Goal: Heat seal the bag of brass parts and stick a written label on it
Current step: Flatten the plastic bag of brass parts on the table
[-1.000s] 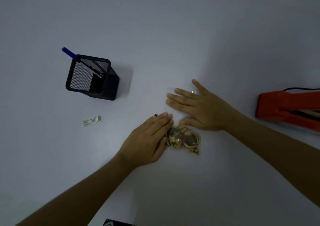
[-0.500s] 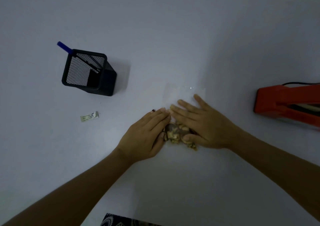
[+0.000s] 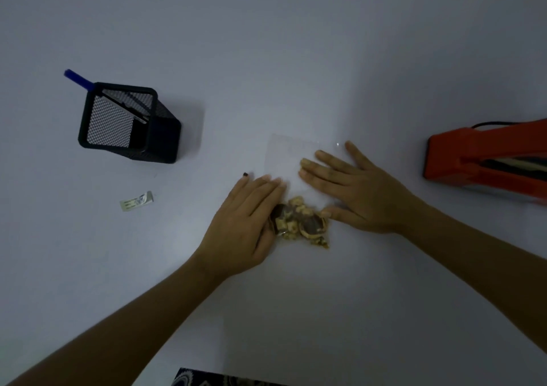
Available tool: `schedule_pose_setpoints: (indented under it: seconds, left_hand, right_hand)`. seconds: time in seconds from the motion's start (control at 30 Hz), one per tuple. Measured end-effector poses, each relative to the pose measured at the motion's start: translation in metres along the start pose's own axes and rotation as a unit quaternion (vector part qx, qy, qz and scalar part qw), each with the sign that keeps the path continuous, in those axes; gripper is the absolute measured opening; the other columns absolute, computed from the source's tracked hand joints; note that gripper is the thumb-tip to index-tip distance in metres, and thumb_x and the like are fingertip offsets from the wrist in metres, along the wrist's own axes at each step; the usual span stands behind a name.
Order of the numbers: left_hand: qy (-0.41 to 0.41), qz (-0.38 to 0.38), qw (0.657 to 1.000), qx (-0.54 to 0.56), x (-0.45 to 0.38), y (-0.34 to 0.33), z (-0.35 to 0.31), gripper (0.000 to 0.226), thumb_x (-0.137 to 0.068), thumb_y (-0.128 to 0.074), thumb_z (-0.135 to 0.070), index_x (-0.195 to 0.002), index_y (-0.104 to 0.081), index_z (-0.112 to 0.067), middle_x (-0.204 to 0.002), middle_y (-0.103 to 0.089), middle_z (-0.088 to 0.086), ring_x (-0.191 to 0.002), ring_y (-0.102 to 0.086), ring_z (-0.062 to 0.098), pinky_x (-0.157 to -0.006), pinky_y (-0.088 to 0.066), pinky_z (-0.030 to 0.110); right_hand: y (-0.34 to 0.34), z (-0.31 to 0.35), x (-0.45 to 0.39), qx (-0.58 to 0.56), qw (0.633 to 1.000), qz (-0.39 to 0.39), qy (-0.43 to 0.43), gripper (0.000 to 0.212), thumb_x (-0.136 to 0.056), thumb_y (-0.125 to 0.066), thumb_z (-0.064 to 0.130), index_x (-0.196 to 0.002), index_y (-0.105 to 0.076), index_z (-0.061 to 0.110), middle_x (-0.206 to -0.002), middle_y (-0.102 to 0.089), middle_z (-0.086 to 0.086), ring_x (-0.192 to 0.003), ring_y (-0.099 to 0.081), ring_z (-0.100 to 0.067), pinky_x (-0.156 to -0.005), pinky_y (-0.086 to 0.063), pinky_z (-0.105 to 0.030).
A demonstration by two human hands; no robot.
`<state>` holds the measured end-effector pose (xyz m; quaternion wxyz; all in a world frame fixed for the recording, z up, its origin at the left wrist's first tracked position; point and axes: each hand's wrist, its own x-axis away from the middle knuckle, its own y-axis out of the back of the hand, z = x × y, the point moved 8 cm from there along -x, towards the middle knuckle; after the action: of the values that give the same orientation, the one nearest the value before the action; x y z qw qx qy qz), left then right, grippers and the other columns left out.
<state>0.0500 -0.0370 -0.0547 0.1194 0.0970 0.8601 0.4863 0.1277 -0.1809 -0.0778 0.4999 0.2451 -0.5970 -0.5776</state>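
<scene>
A clear plastic bag (image 3: 284,156) lies flat on the white table, with brass parts (image 3: 302,223) bunched at its near end. My left hand (image 3: 245,220) lies flat against the left side of the parts, fingers together. My right hand (image 3: 352,187) presses flat on the bag's empty upper half, fingers spread, thumb beside the parts. An orange heat sealer (image 3: 485,161) sits at the right edge, its jaw ajar. A small paper label (image 3: 137,201) lies to the left.
A black mesh pen holder (image 3: 124,122) with a blue pen (image 3: 78,78) stands at the left. A tiny dark speck (image 3: 245,174) lies by my left fingertips. Patterned cloth (image 3: 219,379) shows at the bottom edge.
My right hand first slid down toward the brass parts, then moved back up onto the bag's empty part. My left hand stayed beside the parts.
</scene>
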Motion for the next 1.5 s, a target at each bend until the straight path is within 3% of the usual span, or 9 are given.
schedule_pose_setpoints:
  seconds: [0.13, 0.33, 0.57, 0.93, 1.13, 1.3, 1.5]
  left_hand:
    - [-0.057, 0.017, 0.998, 0.016, -0.009, -0.007, -0.018, 0.045, -0.095, -0.039, -0.022, -0.13, -0.053, 0.002, -0.138, -0.051, 0.016, -0.132, -0.044, 0.028, -0.115, -0.029, 0.04]
    - [-0.043, 0.027, 0.998, 0.024, -0.008, -0.015, -0.013, 0.048, -0.1, -0.037, -0.034, -0.13, -0.055, -0.001, -0.135, -0.055, 0.014, -0.127, -0.05, 0.023, -0.111, -0.035, 0.03]
    - [-0.056, 0.024, 0.998, 0.014, -0.007, -0.016, -0.017, 0.044, -0.098, -0.044, -0.031, -0.126, -0.059, -0.001, -0.132, -0.057, 0.014, -0.125, -0.052, 0.023, -0.11, -0.037, 0.031]
    - [-0.043, 0.026, 0.999, 0.01, -0.011, -0.017, -0.016, 0.047, -0.098, -0.045, -0.033, -0.132, -0.053, -0.002, -0.138, -0.053, 0.012, -0.13, -0.047, 0.022, -0.112, -0.035, 0.033]
    - [-0.044, 0.021, 0.999, 0.01, -0.011, -0.015, -0.015, 0.046, -0.098, -0.044, -0.034, -0.129, -0.056, -0.003, -0.135, -0.055, 0.013, -0.128, -0.049, 0.022, -0.112, -0.033, 0.03]
    - [-0.042, 0.021, 0.999, 0.021, -0.011, -0.015, -0.016, 0.047, -0.098, -0.042, -0.035, -0.128, -0.057, -0.003, -0.134, -0.056, 0.012, -0.128, -0.05, 0.022, -0.112, -0.033, 0.029]
    - [-0.041, 0.019, 0.999, 0.026, -0.011, -0.016, -0.016, 0.047, -0.098, -0.043, -0.035, -0.13, -0.055, -0.003, -0.136, -0.054, 0.011, -0.129, -0.048, 0.021, -0.113, -0.032, 0.029]
  right_hand:
    - [0.003, 0.002, -0.001, -0.002, 1.0, -0.009, -0.004, 0.069, -0.098, -0.014, 0.059, -0.152, -0.022, 0.018, -0.159, -0.02, 0.0, -0.148, -0.015, -0.021, -0.116, -0.008, -0.061]
    - [0.005, 0.023, 0.003, -0.013, 0.999, -0.036, -0.004, 0.078, -0.095, -0.011, 0.063, -0.15, -0.027, 0.011, -0.158, -0.023, -0.005, -0.148, -0.015, -0.023, -0.117, -0.003, -0.059]
    - [0.0, -0.003, 0.011, 0.025, 1.0, -0.004, 0.0, 0.071, -0.097, -0.014, 0.061, -0.152, -0.024, 0.018, -0.158, -0.023, -0.001, -0.145, -0.022, -0.02, -0.115, -0.003, -0.063]
    - [0.014, -0.015, 0.012, -0.037, 0.977, -0.073, -0.196, 0.078, -0.097, -0.003, 0.061, -0.153, -0.017, 0.009, -0.159, -0.014, -0.006, -0.147, -0.015, -0.019, -0.116, 0.004, -0.059]
    - [0.005, 0.026, 0.013, -0.038, 0.999, -0.031, -0.013, 0.075, -0.097, -0.009, 0.06, -0.149, -0.025, 0.008, -0.157, -0.023, -0.008, -0.146, -0.019, -0.022, -0.118, -0.001, -0.054]
    - [-0.002, 0.001, 0.02, 0.005, 1.0, 0.009, 0.0, 0.067, -0.099, -0.014, 0.058, -0.151, -0.022, 0.017, -0.157, -0.024, -0.002, -0.146, -0.022, -0.018, -0.116, -0.004, -0.061]
    - [0.008, -0.007, 0.024, 0.009, 0.998, -0.023, -0.059, 0.068, -0.1, -0.012, 0.056, -0.149, -0.03, 0.012, -0.154, -0.032, -0.006, -0.143, -0.028, -0.023, -0.115, -0.007, -0.061]
